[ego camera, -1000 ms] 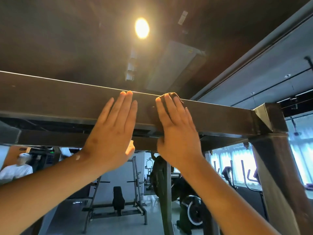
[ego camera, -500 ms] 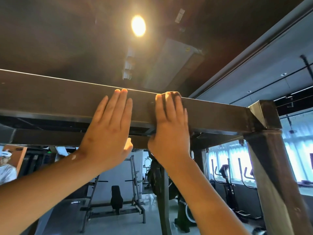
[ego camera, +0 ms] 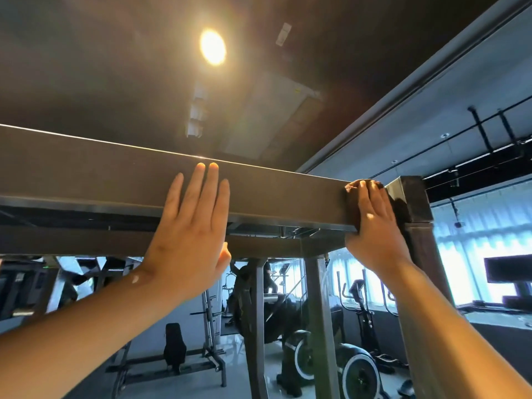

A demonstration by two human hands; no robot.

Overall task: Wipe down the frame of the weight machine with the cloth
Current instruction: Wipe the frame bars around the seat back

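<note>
Your left grip [ego camera: 193, 234] lies flat, fingers straight, on the frame beam [ego camera: 86, 174], likely bracing you. Your right grip [ego camera: 371, 223], fingers extended, presses the cloth [ego camera: 351, 197] against the beam's right end by the corner post [ego camera: 414, 203]; thumb hidden.

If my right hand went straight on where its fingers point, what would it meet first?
Likely nothing: right hand, pressing the cloth on the beam, points up past the beam's top edge; beyond looks free up to the ceiling.
</note>
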